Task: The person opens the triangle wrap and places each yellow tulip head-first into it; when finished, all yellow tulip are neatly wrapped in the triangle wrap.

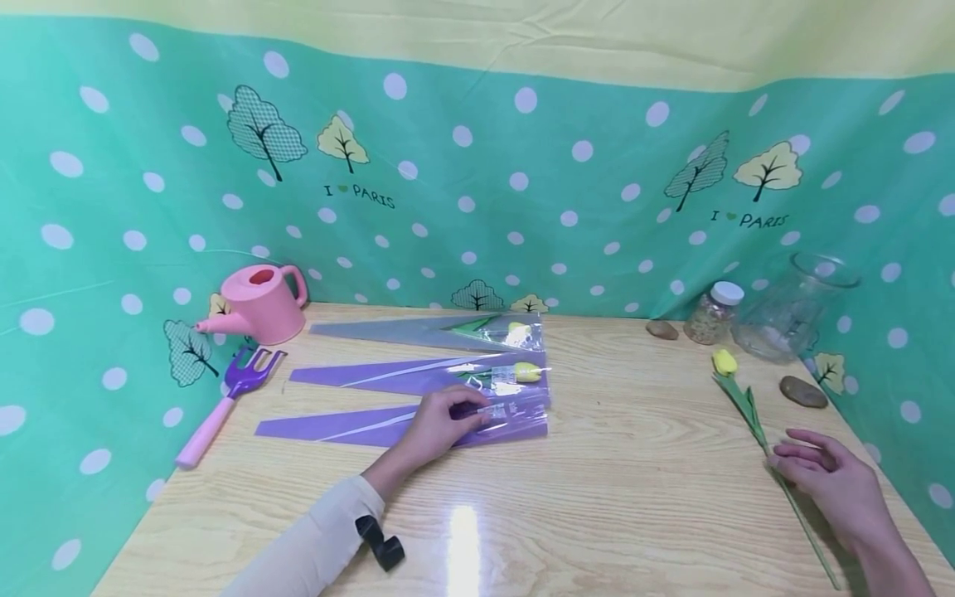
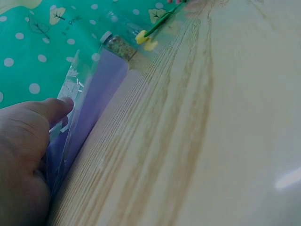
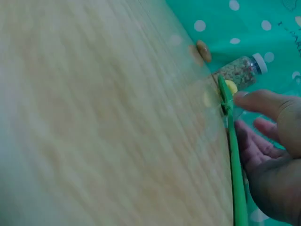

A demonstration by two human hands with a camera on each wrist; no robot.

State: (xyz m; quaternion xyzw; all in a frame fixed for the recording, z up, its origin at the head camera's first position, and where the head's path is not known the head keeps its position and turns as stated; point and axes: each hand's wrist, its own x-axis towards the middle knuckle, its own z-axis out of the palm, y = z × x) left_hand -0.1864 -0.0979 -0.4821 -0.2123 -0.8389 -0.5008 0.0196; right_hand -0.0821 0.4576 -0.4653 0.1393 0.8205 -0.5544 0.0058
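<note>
In the head view three flat flower sleeves lie stacked front to back. My left hand [image 1: 443, 427] is over the nearest purple sleeve [image 1: 351, 427] and pinches its clear film beside a label. The left wrist view shows that thumb [image 2: 60, 109] against the film. The middle sleeve [image 1: 403, 377] and the far greyish one [image 1: 388, 330] each hold a yellow tulip. On the right, an unwrapped yellow tulip [image 1: 749, 410] lies with its bloom toward the back. My right hand [image 1: 839, 481] is beside its green stem [image 3: 235, 160], fingers loosely bent and apart, not wrapped round it.
A pink watering can [image 1: 269, 307] and a purple-and-pink hand fork [image 1: 227, 406] are at the left. Back right are a white-lidded jar [image 1: 712, 315] of small pebbles, a clear glass vase [image 1: 779, 319] and two brown stones [image 1: 803, 392]. A polka-dot cloth [image 1: 515, 215] hangs behind.
</note>
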